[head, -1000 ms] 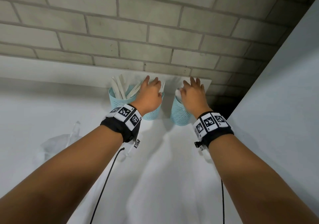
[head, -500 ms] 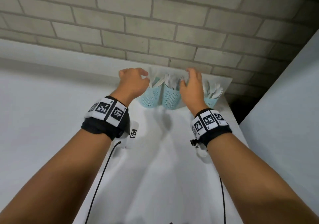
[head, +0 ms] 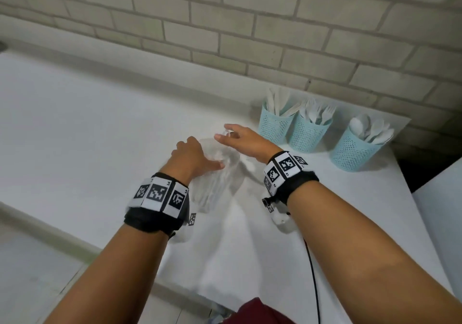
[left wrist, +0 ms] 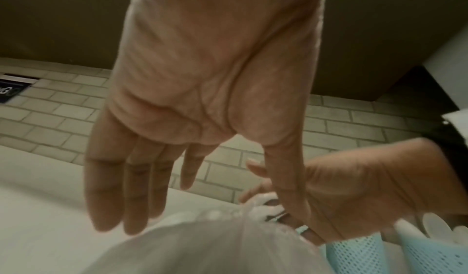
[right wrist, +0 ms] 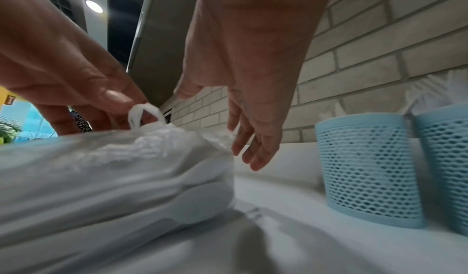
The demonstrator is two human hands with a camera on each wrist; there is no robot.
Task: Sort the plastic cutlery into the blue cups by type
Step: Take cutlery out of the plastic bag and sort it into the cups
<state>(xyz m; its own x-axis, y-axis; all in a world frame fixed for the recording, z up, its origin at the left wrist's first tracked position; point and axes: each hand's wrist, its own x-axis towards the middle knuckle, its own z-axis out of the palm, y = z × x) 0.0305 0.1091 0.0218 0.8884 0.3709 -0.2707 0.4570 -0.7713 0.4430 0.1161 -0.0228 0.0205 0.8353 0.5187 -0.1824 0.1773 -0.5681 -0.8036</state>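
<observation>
Three blue mesh cups stand at the back right of the white table: one with knives [head: 276,126], one with forks [head: 308,136], one with spoons [head: 353,152]. A clear plastic bag [head: 215,186] with white cutlery inside lies between my hands, its top tied in a knot [right wrist: 144,116]. My left hand [head: 192,156] hovers over the bag with straight, relaxed fingers [left wrist: 113,188], its thumb by the knot. My right hand [head: 240,140] reaches across the bag's far end, fingers [right wrist: 253,150] straight and holding nothing.
A brick wall [head: 225,23] runs behind the table. The table's right edge [head: 410,198] drops off just past the spoon cup. A white surface [head: 440,198] stands further right. Two cups [right wrist: 364,168] sit close beside my right hand.
Both hands left the cups and came left and nearer, down to the plastic bag. The head view swung left, so the cups now sit at the right.
</observation>
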